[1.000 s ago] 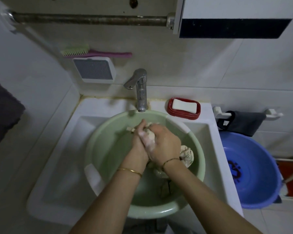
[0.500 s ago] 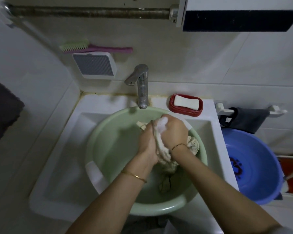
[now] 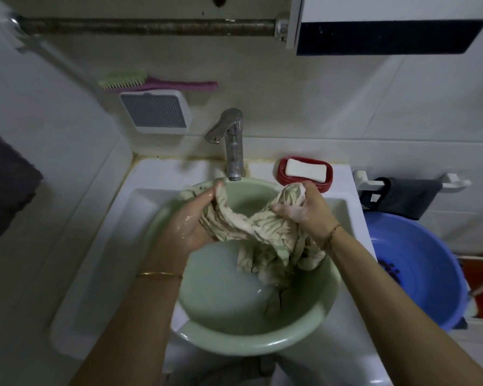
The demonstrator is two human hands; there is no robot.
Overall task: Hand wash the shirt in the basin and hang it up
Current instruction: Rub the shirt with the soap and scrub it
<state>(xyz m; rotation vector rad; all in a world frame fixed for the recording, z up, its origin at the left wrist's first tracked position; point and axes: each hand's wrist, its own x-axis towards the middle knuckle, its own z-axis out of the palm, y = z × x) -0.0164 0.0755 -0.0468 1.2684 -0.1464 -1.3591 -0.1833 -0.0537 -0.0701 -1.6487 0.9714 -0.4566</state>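
Lower centre of frame: round pale-green plastic basin (image 3: 229, 345) sits inside the white rectangular sink (image 3: 101, 263), holding cloudy soapy water (image 3: 221, 277). Near rim of the basin juts past the sink's front edge, so it looks none too secure.

Mid-frame, above the water: the cream shirt with green leaf print (image 3: 265, 232) is lifted and stretched betw. both hands; its lower folds trail into the water at the basin's right side. Your left hand (image 3: 191, 215) grips one bunched end at centre-left, fingers curled round the cloth, skin wet. Your right hand (image 3: 304, 207) grips the other end at centre-right, fingers closed on the fabric, suds on the knuckles.

Task status (judgement): scrub stage; rinse, wring and hang not yet done.

Hazards from here:
- Downward pressure on the basin's near rim could tip it and spill water over the sink front.
- Wet, soapy grip may slip; cloth would drop and splash.
- Hard pulling betw. hands may strain seams.
- Sleeve or hem may catch the chrome tap (image 3: 232, 146), which stands just behind the basin, near your left hand.

Further back, right of the tap: white soap bar in red oval dish (image 3: 304, 171). Right edge: blue plastic tub (image 3: 418, 268), well apart from the basin. Upper left: green-bristled brush w/ pink handle (image 3: 154, 82).
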